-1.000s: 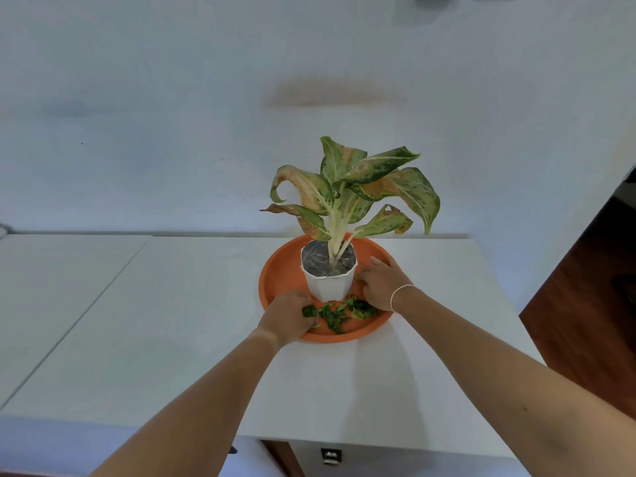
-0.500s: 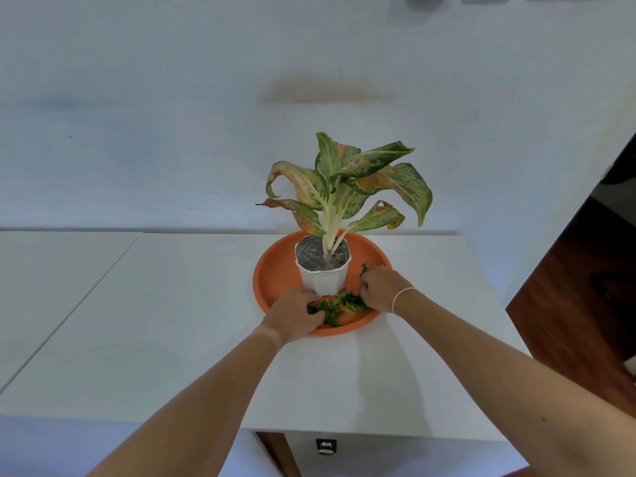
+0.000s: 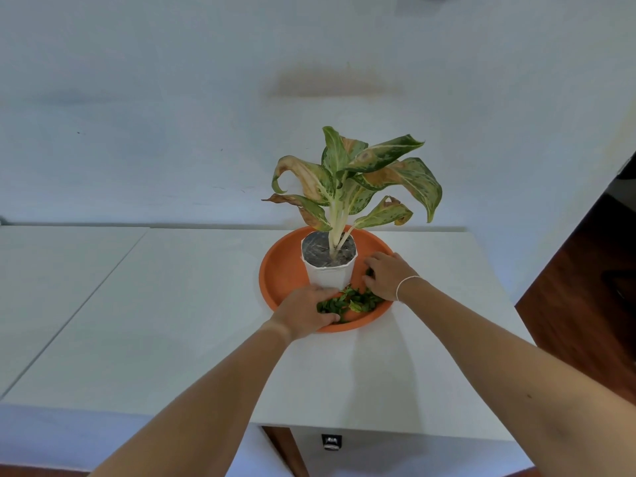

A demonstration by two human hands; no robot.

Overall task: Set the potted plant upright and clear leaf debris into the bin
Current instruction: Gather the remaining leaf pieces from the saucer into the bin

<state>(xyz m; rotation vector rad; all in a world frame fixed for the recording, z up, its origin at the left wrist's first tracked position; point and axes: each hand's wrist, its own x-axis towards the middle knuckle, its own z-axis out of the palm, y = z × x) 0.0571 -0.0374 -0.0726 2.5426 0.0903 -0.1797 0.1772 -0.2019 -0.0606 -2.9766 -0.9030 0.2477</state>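
While both hands work in orange tray (image 3: 280, 280), left hand (image 3: 304, 313) cups leaf scraps (image 3: 349, 302) at 6 o'clock edge, fingers curled; right hand (image 3: 387, 275) spread flat, 4 o'clock of upright potted plant (image 3: 330, 266). Tray on white table (image 3: 172, 304).

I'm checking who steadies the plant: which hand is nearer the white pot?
Left. The left hand sits at the foot of the white pot, its fingers about touching it beside the leaf debris; the right hand is off to the pot's right, apart.
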